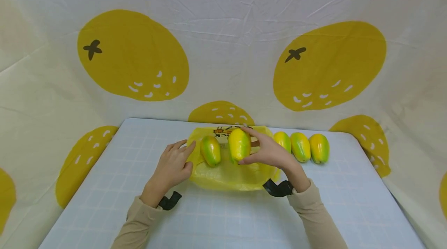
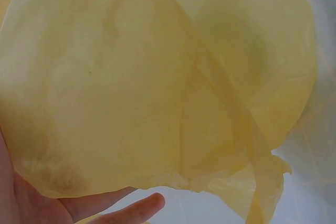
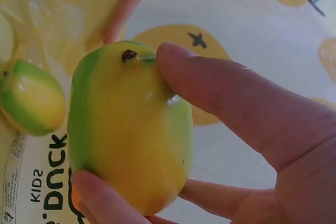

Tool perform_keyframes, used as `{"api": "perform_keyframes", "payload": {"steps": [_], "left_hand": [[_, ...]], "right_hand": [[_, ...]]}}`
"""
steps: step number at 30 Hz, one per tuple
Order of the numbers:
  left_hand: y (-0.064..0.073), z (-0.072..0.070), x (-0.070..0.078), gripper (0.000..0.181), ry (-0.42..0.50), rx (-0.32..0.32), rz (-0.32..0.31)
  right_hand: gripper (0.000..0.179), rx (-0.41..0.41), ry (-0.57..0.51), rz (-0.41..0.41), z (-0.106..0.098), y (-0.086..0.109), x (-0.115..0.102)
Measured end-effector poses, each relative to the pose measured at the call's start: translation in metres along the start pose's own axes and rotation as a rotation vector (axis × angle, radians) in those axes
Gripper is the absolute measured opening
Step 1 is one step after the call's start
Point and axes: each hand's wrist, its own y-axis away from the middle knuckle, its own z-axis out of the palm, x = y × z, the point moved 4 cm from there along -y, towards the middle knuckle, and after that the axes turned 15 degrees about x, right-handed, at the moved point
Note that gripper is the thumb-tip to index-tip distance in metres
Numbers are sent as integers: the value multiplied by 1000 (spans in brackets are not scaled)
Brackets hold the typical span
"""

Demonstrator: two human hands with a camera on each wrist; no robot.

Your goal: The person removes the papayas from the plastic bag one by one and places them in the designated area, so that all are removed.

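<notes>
A yellow-and-green mango (image 1: 239, 145) is held by my right hand (image 1: 270, 151) over a yellow plastic bag (image 1: 227, 181). In the right wrist view, the thumb presses near the stem end of the mango (image 3: 131, 129) and the fingers curl round its other end. To its left, another mango (image 1: 210, 151) lies on the bag. My left hand (image 1: 173, 163) rests at the bag's left edge, fingers loosely extended. The bag (image 2: 131, 87) fills most of the left wrist view and covers part of that hand, whose straight fingers (image 2: 136, 208) show below it.
Several more mangoes (image 1: 319, 148) stand in a row to the right of the bag, one partly hidden behind my right hand. A pale checked cloth (image 1: 223, 222) covers the table. Behind it hangs a white curtain (image 1: 230, 59) with large yellow fruit prints.
</notes>
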Motion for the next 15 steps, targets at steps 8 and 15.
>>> {"api": "perform_keyframes", "payload": {"steps": [8, 15], "left_hand": [[0, 1, 0, 57, 7, 2, 3], [0, 1, 1, 57, 17, 4, 4]], "right_hand": [[95, -65, -337, -57, -19, 19, 8], [93, -125, -510, -182, -39, 31, 22]]}}
